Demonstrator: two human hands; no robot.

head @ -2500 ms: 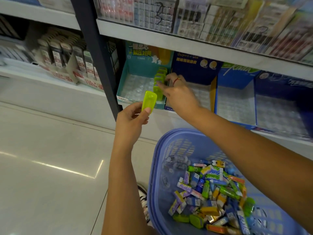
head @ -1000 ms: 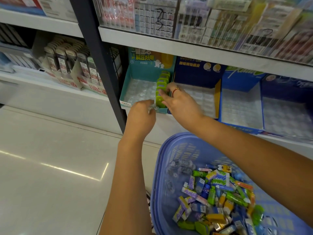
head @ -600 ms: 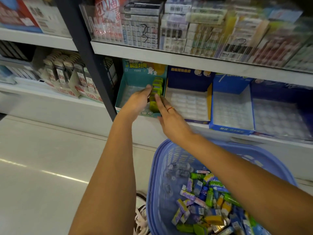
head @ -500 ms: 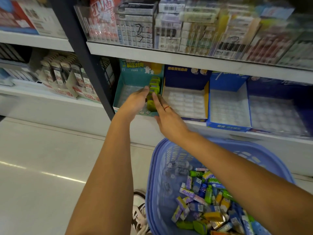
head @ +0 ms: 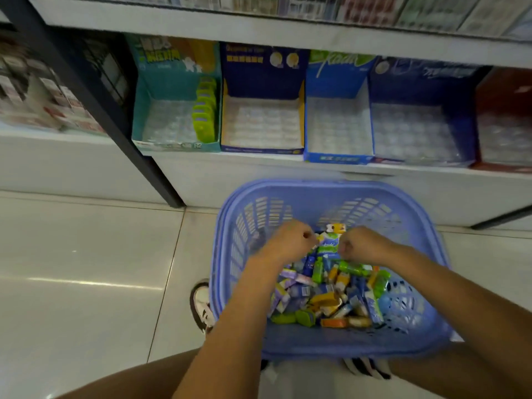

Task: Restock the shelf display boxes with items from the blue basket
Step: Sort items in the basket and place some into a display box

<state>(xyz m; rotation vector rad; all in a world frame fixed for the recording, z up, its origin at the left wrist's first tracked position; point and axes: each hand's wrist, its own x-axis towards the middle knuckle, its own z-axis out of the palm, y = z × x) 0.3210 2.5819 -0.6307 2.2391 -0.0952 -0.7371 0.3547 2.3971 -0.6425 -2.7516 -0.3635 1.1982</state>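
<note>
The blue basket (head: 426,338) stands on the floor below the shelf, holding several small packets (head: 325,298) in green, yellow, purple and blue. Both my hands are down inside it with fingers curled. My left hand (head: 289,240) and my right hand (head: 364,244) flank a green and white packet (head: 328,245) lying on top of the pile. Whether either hand grips an item is hidden by the knuckles. On the shelf, the teal display box (head: 172,82) holds one row of green cases (head: 204,110) along its right side.
Right of the teal box stand a navy and yellow box (head: 262,70), a blue box (head: 336,158), a dark blue box (head: 420,79) and a red box (head: 503,90), showing only clear plastic trays. A black shelf post (head: 115,110) slants at left. My shoes (head: 203,305) touch the basket.
Both hands left the teal box, where the green case now stands in the row, and dropped into the basket. The camera has tilted down.
</note>
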